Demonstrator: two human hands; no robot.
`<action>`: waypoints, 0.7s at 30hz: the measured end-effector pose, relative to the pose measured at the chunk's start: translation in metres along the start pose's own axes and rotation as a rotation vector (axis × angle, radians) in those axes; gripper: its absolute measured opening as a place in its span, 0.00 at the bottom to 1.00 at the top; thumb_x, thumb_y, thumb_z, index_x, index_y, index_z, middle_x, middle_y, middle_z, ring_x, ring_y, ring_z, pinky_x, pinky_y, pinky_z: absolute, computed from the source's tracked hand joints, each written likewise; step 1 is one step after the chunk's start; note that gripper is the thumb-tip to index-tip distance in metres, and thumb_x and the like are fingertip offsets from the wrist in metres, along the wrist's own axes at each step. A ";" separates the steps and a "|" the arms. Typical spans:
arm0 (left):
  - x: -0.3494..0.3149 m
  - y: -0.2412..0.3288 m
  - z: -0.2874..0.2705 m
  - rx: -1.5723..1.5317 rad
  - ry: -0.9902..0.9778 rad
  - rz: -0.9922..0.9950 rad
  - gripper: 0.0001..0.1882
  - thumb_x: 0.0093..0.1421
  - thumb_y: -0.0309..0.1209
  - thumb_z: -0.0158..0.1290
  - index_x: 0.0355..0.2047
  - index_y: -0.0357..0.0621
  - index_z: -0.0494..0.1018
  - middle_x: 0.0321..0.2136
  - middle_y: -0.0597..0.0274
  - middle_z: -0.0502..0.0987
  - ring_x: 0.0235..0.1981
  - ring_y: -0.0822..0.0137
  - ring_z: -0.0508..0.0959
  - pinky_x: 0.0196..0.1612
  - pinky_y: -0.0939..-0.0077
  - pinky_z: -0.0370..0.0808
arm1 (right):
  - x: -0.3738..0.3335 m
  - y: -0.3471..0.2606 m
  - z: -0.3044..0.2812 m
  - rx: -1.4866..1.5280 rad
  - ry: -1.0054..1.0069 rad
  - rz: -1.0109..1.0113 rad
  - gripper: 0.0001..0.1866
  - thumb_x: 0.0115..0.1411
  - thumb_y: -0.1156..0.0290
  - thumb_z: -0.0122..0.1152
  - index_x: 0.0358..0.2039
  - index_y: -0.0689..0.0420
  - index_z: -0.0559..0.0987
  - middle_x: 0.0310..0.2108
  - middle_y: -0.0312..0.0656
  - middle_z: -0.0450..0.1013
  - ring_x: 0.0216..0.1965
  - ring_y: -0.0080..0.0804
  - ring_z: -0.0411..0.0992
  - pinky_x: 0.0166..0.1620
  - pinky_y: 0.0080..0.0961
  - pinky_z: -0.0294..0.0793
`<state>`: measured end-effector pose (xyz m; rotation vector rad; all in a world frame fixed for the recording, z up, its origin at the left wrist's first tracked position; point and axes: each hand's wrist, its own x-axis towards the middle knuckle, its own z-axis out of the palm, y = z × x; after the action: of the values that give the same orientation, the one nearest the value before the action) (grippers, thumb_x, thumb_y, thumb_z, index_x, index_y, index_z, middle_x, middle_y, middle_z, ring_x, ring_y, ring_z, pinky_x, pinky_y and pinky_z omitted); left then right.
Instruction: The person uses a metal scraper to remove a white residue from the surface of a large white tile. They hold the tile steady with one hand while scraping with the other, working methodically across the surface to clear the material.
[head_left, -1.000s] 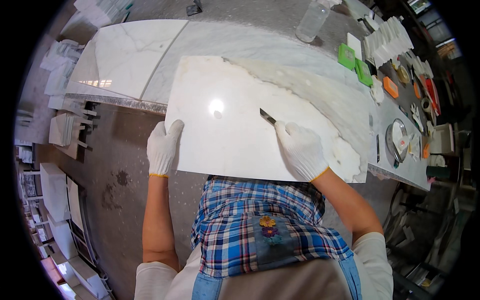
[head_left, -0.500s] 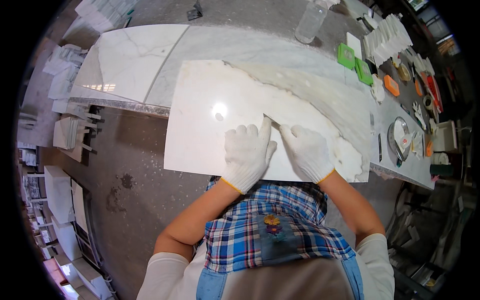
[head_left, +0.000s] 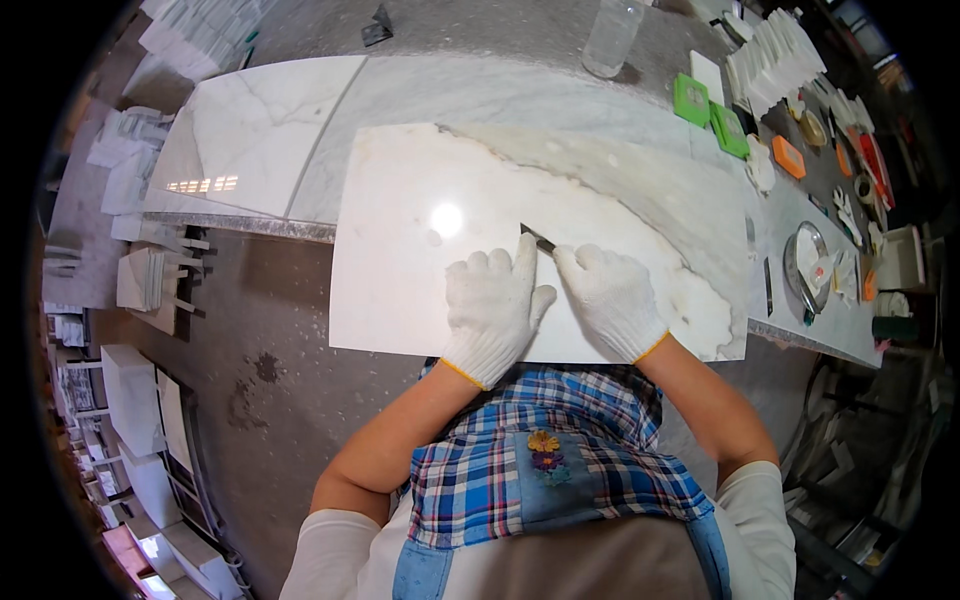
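Two gloved hands lie side by side on one white marble slab (head_left: 430,250). The right hand (head_left: 612,300) is closed around a thin dark blade (head_left: 537,238), whose tip sticks out toward the far left and touches the slab near its middle. The left hand (head_left: 495,305) rests flat beside it, fingers spread open and holding nothing, its forefinger just beside the blade.

The slab lies on a grey worktable (head_left: 520,90), its near edge overhanging toward the person. One larger marble sheet (head_left: 250,130) lies to the far left of it. At the far edge stands one clear plastic bottle (head_left: 612,35). To the right are two green pads (head_left: 708,112), one orange pad (head_left: 789,157) and one round metal dish (head_left: 806,270).

A second ago the left hand gripped the slab's near left edge, well apart from the right; half a second ago it had already come across, and it now lies a little flatter. The right hand and blade have scarcely shifted.
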<state>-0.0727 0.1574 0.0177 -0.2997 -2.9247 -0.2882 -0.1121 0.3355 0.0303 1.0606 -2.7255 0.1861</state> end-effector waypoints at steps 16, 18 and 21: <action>0.009 0.001 -0.001 0.089 -0.093 -0.044 0.36 0.59 0.54 0.54 0.60 0.42 0.67 0.25 0.57 0.76 0.29 0.57 0.76 0.33 0.58 0.66 | 0.005 0.001 0.013 -0.008 0.013 0.047 0.11 0.54 0.71 0.59 0.38 0.53 0.73 0.27 0.39 0.68 0.26 0.39 0.74 0.27 0.36 0.74; 0.010 0.001 0.001 0.093 -0.076 -0.044 0.36 0.59 0.54 0.54 0.60 0.41 0.67 0.25 0.57 0.76 0.28 0.57 0.76 0.32 0.58 0.66 | 0.007 0.001 0.014 0.026 0.056 0.043 0.10 0.54 0.71 0.59 0.38 0.53 0.73 0.27 0.40 0.68 0.26 0.39 0.74 0.27 0.36 0.74; 0.011 -0.001 0.003 0.088 -0.061 -0.038 0.37 0.59 0.54 0.54 0.60 0.40 0.67 0.26 0.56 0.77 0.28 0.57 0.76 0.32 0.58 0.66 | 0.009 0.001 0.018 0.045 0.087 0.050 0.10 0.54 0.71 0.59 0.38 0.53 0.74 0.27 0.40 0.68 0.26 0.39 0.74 0.28 0.36 0.74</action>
<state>-0.0838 0.1593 0.0167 -0.2445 -2.9959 -0.1570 -0.1222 0.3272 0.0150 0.9720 -2.6831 0.2955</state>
